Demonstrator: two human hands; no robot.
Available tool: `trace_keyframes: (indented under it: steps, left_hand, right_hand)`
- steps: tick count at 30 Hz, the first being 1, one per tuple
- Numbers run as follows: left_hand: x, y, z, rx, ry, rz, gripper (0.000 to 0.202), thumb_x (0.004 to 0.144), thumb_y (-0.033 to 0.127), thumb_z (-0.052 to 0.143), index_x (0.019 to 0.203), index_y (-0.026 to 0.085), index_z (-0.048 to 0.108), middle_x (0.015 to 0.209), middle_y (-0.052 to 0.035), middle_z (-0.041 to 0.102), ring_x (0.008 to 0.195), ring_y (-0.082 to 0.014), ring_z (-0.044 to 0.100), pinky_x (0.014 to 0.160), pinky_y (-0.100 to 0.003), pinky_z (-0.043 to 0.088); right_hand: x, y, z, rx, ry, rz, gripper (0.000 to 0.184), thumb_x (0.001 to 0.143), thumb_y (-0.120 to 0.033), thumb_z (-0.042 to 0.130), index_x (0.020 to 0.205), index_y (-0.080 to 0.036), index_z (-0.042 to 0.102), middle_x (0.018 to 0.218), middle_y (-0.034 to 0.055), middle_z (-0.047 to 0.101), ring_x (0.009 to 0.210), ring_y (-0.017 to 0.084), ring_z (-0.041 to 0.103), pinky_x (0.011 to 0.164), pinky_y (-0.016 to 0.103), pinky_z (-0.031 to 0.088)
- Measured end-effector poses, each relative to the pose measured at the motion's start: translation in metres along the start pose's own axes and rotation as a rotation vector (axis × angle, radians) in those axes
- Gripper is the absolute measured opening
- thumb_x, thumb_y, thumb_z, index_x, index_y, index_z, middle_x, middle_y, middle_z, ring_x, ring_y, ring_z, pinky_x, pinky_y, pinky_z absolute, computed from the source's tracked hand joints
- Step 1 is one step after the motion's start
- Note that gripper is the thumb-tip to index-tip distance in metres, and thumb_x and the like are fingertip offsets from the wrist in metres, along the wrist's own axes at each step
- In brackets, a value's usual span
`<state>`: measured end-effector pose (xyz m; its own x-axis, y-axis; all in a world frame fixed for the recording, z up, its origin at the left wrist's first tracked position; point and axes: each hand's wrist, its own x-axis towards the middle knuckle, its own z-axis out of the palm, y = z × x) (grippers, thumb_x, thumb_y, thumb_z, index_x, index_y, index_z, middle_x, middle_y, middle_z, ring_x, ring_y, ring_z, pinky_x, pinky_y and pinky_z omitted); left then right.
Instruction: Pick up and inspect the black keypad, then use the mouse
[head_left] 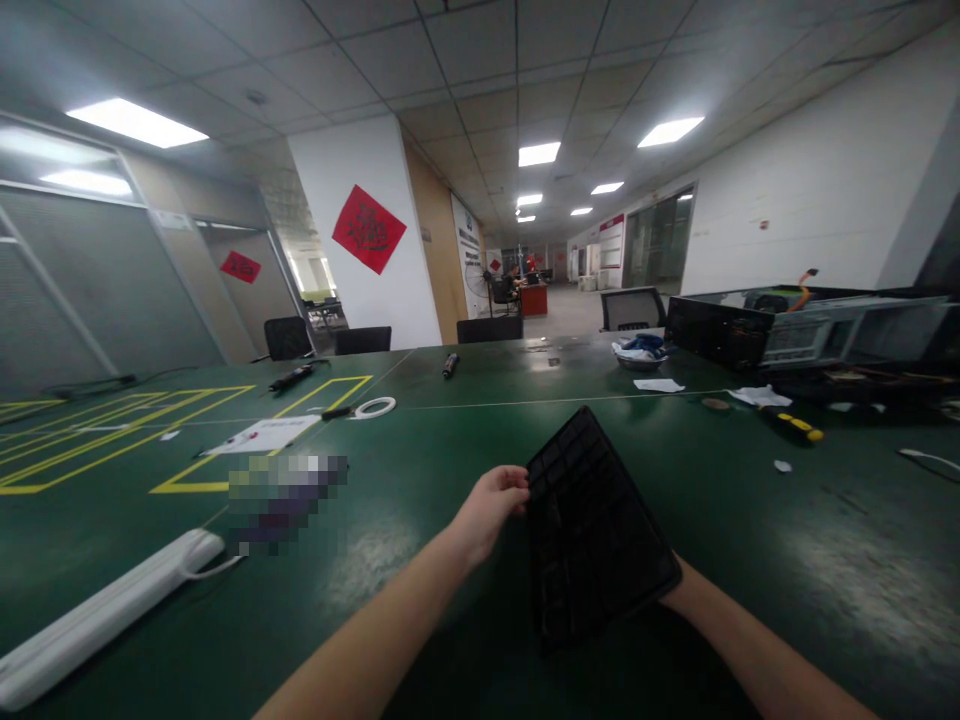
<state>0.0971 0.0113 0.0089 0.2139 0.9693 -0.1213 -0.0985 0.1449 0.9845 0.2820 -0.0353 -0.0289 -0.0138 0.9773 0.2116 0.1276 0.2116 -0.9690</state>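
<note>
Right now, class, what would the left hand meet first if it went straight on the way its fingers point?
The black tray: the left hand has its fingertips at the tray's left edge, probably touching, though this single view leaves the exact depth unclear.

Dim; ceiling lights (pixel 139 122) glare; green tabletop (pixel 420 450) glints.
</note>
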Motion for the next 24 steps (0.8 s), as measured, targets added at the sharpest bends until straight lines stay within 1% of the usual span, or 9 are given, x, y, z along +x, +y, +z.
trace_keyframes:
  steps: [3,6,9,11,13,15,17,19,24]
  left_hand:
    - [0.012,0.0,-0.013,-0.319,0.281,-0.159,0.035,0.067,-0.014,0.039,0.092,0.008,0.051,0.08,-0.0063,0.053,0.069,-0.0094,0.056,0.068,-0.022,0.049]
    - [0.016,-0.004,-0.017,-0.345,0.322,-0.174,0.034,0.074,-0.012,0.033,0.098,0.008,0.045,0.085,-0.0084,0.054,0.071,-0.0094,0.059,0.065,-0.019,0.05]
    - [0.013,-0.007,-0.012,-0.34,0.273,-0.192,0.014,0.081,0.001,0.039,0.089,0.01,0.047,0.075,-0.0057,0.056,0.056,-0.007,0.057,0.05,-0.015,0.048]
    - [0.009,-0.007,-0.008,-0.316,0.216,-0.203,0.003,0.082,0.012,0.047,0.079,0.011,0.049,0.062,-0.0006,0.054,0.039,-0.0027,0.046,0.034,-0.011,0.036]
    - [0.004,-0.005,-0.004,-0.291,0.163,-0.202,0.011,0.08,0.019,0.052,0.072,0.012,0.049,0.052,0.004,0.049,0.03,0.0003,0.033,0.027,-0.01,0.022]
    - [0.001,-0.001,-0.002,-0.273,0.125,-0.193,0.012,0.079,0.02,0.054,0.071,0.012,0.05,0.05,0.0047,0.048,0.03,0.0004,0.034,0.027,-0.01,0.022]
    - [-0.002,0.004,-0.002,-0.267,0.081,-0.196,0.004,0.076,0.011,0.055,0.075,0.011,0.052,0.058,0.0002,0.055,0.04,-0.0029,0.048,0.036,-0.011,0.036]
    - [-0.004,0.008,-0.002,-0.267,0.018,-0.209,0.013,0.072,0.001,0.055,0.081,0.009,0.053,0.074,-0.0058,0.061,0.057,-0.0075,0.059,0.048,-0.014,0.044]
    - [-0.008,0.008,0.0,-0.198,-0.132,-0.181,0.01,0.073,0.017,0.06,0.081,0.011,0.057,0.082,-0.0065,0.064,0.044,-0.0028,0.048,0.034,-0.013,0.028]
  right_hand:
    - [-0.003,0.001,-0.003,0.033,0.001,0.027,0.034,0.081,-0.04,0.043,0.105,-0.017,0.051,0.098,0.0066,0.059,0.086,0.016,0.056,0.078,0.038,0.047]
    - [-0.005,0.001,-0.005,0.067,0.009,0.033,0.035,0.077,-0.041,0.047,0.106,-0.021,0.052,0.1,0.0071,0.06,0.092,0.021,0.056,0.082,0.04,0.047]
    - [-0.005,0.0,-0.006,0.097,0.01,0.041,0.036,0.075,-0.042,0.046,0.106,-0.024,0.054,0.098,0.0064,0.062,0.092,0.023,0.056,0.082,0.042,0.047]
    - [-0.005,0.0,-0.005,0.11,0.01,0.047,0.036,0.076,-0.043,0.045,0.104,-0.023,0.055,0.097,0.0064,0.063,0.092,0.023,0.056,0.082,0.042,0.047]
    - [-0.004,-0.001,-0.004,0.122,0.003,0.057,0.036,0.078,-0.044,0.04,0.101,-0.022,0.056,0.093,0.0067,0.064,0.089,0.023,0.058,0.08,0.041,0.048]
    - [-0.003,-0.002,-0.003,0.134,-0.013,0.066,0.037,0.08,-0.044,0.036,0.099,-0.02,0.056,0.089,0.0068,0.064,0.084,0.021,0.059,0.077,0.041,0.049]
    - [-0.002,-0.005,-0.002,0.142,-0.032,0.064,0.037,0.081,-0.044,0.036,0.098,-0.017,0.056,0.088,0.0069,0.064,0.082,0.019,0.06,0.075,0.04,0.049]
    - [-0.001,-0.009,-0.002,0.143,-0.046,0.051,0.035,0.081,-0.043,0.04,0.097,-0.017,0.056,0.09,0.0068,0.064,0.083,0.017,0.059,0.077,0.039,0.049]
    - [-0.001,-0.017,-0.001,0.132,-0.06,0.014,0.035,0.083,-0.043,0.037,0.093,-0.016,0.057,0.086,0.0058,0.064,0.08,0.015,0.059,0.073,0.036,0.05]
